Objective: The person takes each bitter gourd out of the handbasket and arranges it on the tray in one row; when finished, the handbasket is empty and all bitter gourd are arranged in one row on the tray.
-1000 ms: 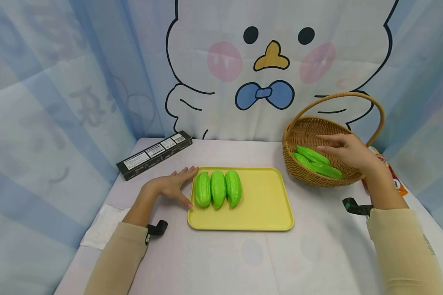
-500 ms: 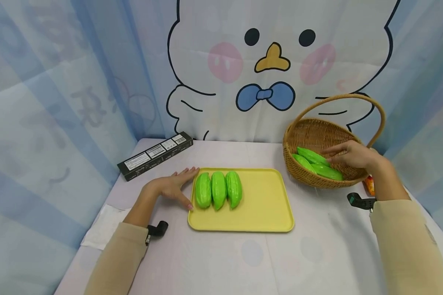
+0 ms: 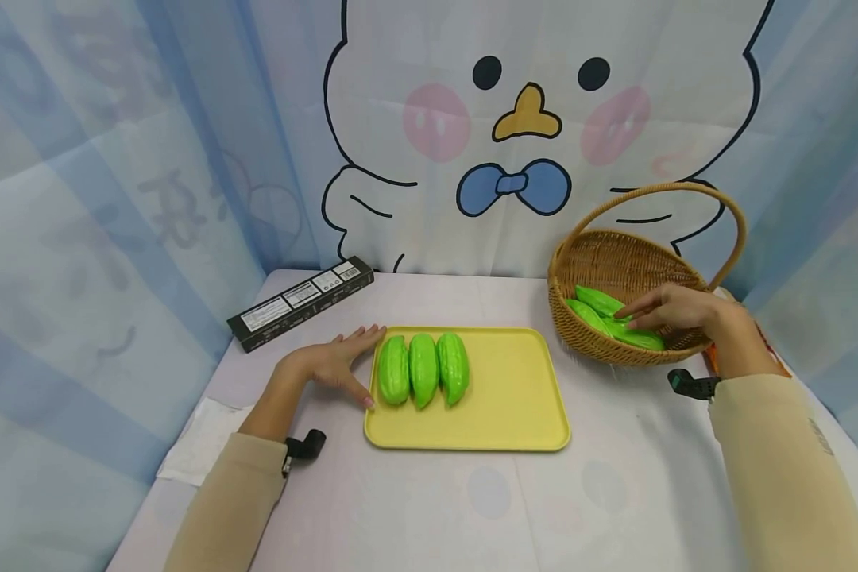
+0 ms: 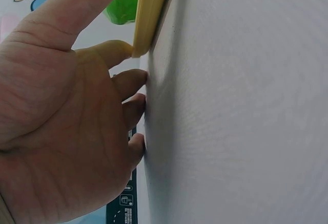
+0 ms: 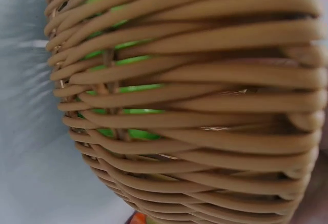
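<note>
Right hand (image 3: 675, 308), fingers bent, is held at pods (image 3: 597, 301) in the basket (image 3: 593, 262), near the bench's (image 3: 472, 508) far right corner; grip cannot be told. Left hand (image 3: 334, 367) is spread against the tray (image 3: 515, 389). Probably light, stiff and slick, pods are best pinched mid-length.

Here's my basket (image 3: 618, 250), rough woven wicker all round, every strand smooth with a soft sheen! And those green fruits (image 3: 423, 369), glossy, shiny-skinned, plastic by the look of them! My tray (image 3: 515, 389), smooth plastic, low shine. Over to the box (image 3: 300, 304), printed card, it seems. My sleeves (image 3: 225, 500), matt cloth; the curtain (image 3: 400, 48), thin creased fabric.
</note>
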A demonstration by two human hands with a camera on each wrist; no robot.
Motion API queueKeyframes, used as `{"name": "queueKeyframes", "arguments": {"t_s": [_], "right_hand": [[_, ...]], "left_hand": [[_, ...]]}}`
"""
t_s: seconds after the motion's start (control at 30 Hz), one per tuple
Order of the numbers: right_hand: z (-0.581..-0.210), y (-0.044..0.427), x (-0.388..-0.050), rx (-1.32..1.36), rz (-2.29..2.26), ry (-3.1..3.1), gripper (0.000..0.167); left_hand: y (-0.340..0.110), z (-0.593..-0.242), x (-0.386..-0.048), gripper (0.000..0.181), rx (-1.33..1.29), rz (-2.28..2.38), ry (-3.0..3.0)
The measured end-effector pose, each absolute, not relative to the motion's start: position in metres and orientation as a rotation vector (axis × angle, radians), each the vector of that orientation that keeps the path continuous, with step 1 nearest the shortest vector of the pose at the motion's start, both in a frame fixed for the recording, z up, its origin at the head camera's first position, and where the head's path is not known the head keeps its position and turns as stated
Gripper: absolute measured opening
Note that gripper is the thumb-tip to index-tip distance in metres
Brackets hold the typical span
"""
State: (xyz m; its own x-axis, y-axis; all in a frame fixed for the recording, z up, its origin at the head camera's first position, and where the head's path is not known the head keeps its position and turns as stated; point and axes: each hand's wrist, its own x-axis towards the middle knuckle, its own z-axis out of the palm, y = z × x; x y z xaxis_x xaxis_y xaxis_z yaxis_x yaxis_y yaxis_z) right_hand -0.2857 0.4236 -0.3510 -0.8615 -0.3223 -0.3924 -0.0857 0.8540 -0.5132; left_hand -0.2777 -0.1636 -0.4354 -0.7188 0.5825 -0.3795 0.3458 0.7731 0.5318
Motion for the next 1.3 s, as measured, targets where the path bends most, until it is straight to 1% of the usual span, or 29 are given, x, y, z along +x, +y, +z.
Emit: {"name": "queueKeyframes", "arguments": {"t_s": [0.57,0.83,1.3], "right_hand": [[-0.36,0.423,-0.291,-0.259,-0.669,2.567,0.038],[-0.349,0.425,-0.286,-0.286,-0.674,2.598,0.039],[-0.327,0.431,-0.272,-0.197,-0.797,2.625,0.044]], "left_hand": [[-0.163,-0.436,-0.275,0.139,0.697,0.589,2.428],[-0.163,-0.435,-0.277,0.139,0.699,0.583,2.428],[-0.163,-0.435,-0.277,0.14,0.681,0.579,2.425]]}}
